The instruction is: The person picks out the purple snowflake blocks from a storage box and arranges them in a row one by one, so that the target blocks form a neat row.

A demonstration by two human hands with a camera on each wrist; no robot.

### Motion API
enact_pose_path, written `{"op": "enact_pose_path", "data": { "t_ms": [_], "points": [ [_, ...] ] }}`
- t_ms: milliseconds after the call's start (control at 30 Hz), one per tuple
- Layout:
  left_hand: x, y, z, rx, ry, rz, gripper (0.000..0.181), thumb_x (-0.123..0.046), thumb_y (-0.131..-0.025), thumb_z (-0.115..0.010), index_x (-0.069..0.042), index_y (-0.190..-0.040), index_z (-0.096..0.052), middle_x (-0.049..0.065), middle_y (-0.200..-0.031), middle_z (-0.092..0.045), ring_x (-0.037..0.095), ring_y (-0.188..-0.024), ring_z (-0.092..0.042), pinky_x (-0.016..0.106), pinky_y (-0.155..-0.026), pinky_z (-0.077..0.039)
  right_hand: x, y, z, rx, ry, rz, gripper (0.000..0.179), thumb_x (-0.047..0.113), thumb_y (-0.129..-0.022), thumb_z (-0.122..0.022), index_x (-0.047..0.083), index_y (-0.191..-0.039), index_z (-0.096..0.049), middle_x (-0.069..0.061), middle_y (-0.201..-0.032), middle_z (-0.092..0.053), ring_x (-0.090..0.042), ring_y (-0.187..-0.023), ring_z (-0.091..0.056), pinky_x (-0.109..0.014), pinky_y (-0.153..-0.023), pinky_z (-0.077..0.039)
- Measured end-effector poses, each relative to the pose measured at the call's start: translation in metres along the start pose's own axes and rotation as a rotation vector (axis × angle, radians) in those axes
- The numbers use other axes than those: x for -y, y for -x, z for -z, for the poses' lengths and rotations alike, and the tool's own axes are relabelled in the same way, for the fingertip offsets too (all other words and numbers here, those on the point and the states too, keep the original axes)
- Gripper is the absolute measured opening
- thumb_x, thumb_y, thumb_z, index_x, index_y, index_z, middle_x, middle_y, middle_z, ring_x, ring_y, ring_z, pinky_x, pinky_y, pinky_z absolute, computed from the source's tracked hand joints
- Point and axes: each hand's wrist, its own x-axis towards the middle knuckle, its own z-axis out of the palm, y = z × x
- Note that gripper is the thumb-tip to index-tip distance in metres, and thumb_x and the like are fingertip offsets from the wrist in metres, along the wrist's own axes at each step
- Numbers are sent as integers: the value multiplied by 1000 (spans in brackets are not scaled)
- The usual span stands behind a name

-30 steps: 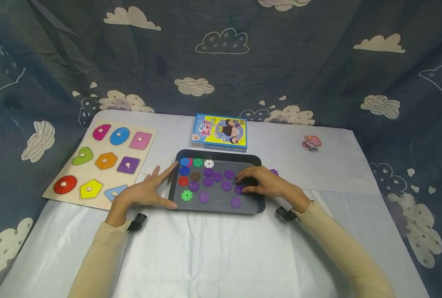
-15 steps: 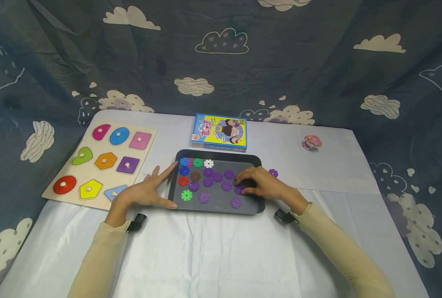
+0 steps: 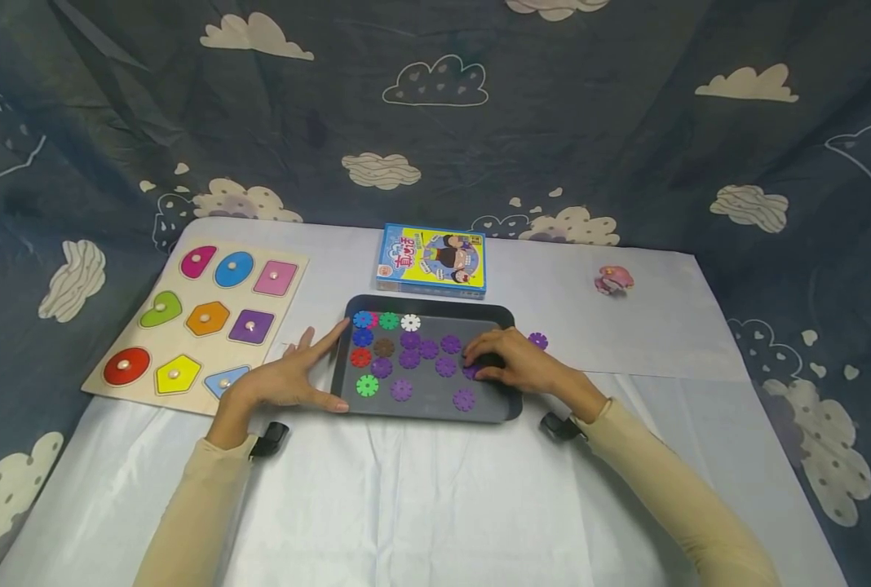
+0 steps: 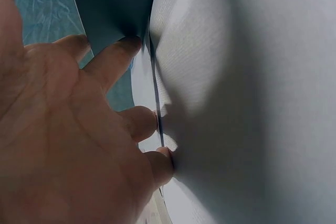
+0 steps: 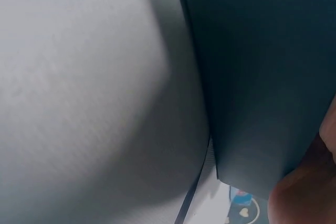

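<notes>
A dark grey tray (image 3: 432,405) holds several snowflake discs: many purple, others blue, green, red, brown, pink and white. My left hand (image 3: 281,381) has its fingers spread, index and thumb touching the tray's left end. In the left wrist view, the left hand's (image 4: 73,114) fingertips are against the tray wall (image 4: 113,3). Over the tray's right part, my right hand (image 3: 518,359) pinches a purple snowflake disc (image 3: 470,372), partly hidden by thumb and fingers. Only a bit of the right hand (image 5: 304,192) shows in the right wrist view, beside the tray's outer wall (image 5: 252,77).
A wooden shape puzzle board (image 3: 218,350) lies left of the tray. Behind the tray is a blue and yellow box (image 3: 432,262). One loose purple disc (image 3: 538,341) sits just right of the tray. A pink toy figure (image 3: 614,280) stands farther back right.
The right hand has shifted very slightly left, uncovering more of the loose purple disc outside the tray, and less of the pinched disc shows now. The left hand stays put.
</notes>
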Motion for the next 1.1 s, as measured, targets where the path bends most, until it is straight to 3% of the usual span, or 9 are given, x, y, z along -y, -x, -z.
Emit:
{"op": "enact_pose_path", "data": {
  "t_ms": [700,1100],
  "points": [
    [-2,1,0,-5,-20,8,127,-54,-71,-87,-47,-158,6,28,-164,16,64,-144,11,83,-108,-4,3,1,0,-7,26,-40,18,13,-85,-80,13,-102,-74,0,-107,-71,-18,-105,-65,-39,-95,-53],
    [-1,1,0,-2,-14,4,129,-56,-69,-86,-46,-158,6,28,-164,16,64,-144,11,84,-107,-3,3,0,1,-27,1,-36,23,13,-84,-81,11,-105,-71,-3,-111,-70,-21,-107,-65,-44,-95,-53]
  ]
}}
